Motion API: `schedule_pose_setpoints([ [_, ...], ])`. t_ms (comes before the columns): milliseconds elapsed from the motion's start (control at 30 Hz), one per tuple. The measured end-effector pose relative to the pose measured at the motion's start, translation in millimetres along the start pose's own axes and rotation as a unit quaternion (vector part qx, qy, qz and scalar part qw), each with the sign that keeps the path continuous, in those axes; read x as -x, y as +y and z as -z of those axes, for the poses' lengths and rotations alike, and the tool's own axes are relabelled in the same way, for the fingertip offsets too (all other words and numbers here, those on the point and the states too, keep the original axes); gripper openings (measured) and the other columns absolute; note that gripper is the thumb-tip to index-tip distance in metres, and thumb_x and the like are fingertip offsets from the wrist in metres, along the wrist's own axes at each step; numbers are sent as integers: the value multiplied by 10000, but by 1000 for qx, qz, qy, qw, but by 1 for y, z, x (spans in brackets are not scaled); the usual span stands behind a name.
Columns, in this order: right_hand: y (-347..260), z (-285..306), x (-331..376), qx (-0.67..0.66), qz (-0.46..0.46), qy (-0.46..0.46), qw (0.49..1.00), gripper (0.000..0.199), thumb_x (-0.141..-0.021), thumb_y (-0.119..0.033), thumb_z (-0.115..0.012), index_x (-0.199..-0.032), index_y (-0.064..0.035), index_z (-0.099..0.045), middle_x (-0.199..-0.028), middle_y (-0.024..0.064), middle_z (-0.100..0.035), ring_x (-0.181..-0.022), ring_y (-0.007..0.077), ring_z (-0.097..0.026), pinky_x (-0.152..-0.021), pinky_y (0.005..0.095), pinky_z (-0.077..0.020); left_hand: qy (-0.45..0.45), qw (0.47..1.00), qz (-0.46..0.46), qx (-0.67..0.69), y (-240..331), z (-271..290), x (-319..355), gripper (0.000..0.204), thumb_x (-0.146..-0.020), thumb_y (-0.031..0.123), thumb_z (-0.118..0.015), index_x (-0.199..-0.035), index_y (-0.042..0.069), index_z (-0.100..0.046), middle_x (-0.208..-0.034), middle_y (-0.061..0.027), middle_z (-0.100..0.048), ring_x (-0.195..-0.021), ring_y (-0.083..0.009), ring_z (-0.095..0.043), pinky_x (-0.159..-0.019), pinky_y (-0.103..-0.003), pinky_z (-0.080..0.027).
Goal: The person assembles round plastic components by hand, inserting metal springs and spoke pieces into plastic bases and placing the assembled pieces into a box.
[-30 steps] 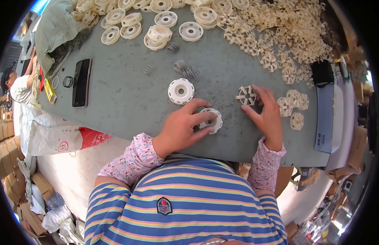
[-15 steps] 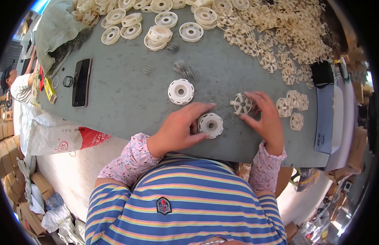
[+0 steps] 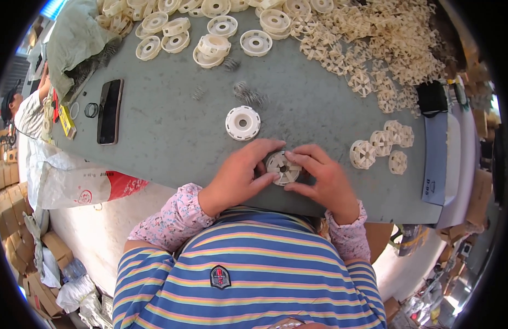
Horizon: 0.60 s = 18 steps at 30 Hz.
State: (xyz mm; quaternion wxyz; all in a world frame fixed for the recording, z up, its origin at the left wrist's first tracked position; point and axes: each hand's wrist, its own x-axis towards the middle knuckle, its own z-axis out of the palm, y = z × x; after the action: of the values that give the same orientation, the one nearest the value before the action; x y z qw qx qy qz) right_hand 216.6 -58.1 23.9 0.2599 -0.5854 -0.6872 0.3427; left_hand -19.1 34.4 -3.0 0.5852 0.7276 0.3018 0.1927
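Close in front of me, a white round plastic disc lies on the grey table between my hands. A spoked, cream-coloured plastic piece (image 3: 287, 174) covers most of its top. My left hand (image 3: 240, 172) curls around the disc's left side, index finger and thumb at its rim. My right hand (image 3: 323, 178) has fingertips and thumb closed on the spoked piece from the right. Just beyond my left hand a second white disc (image 3: 243, 123) lies flat. Right of my right hand are several loose spoked pieces (image 3: 362, 154).
Cream-coloured ring-shaped housings (image 3: 256, 43) line the far side, beside a big heap of spoked pieces (image 3: 369, 41). Small coil springs (image 3: 247, 93) lie mid-table. A phone (image 3: 110, 112) and a yellow box (image 3: 67, 122) are at left; a blue-grey bin (image 3: 435, 159) stands right. Far left is another person (image 3: 28, 115).
My right hand has moved left with the spoked piece and brought it onto the disc beside my left hand. A loose spoked piece formerly behind the right hand now shows. My left hand barely moved.
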Motion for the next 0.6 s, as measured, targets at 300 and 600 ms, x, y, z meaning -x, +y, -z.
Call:
schedule_pose_setpoints([
  [300,3,-55,43,202,3,53,978,914,-879,-477,-801,-1631,-102,-443,-1699,160,-415,-1601,323,-348,-1321,558,-158,32,992,-58,-110,2,-14,9,628,-872,182,-841,-1443,78,-599,-1346,-139,-622,-906,-297,-721,-799,-409,-601],
  [600,22,9,9,325,-28,268,906,649,-927,-168,-775,-1533,-95,-552,-1534,165,-556,-1465,372,-501,-1223,526,-372,251,919,-104,-286,-11,30,-8,668,-793,240,-923,-1370,63,-639,-1333,-174,-602,-1036,-353,-685,-837,-405,-590],
])
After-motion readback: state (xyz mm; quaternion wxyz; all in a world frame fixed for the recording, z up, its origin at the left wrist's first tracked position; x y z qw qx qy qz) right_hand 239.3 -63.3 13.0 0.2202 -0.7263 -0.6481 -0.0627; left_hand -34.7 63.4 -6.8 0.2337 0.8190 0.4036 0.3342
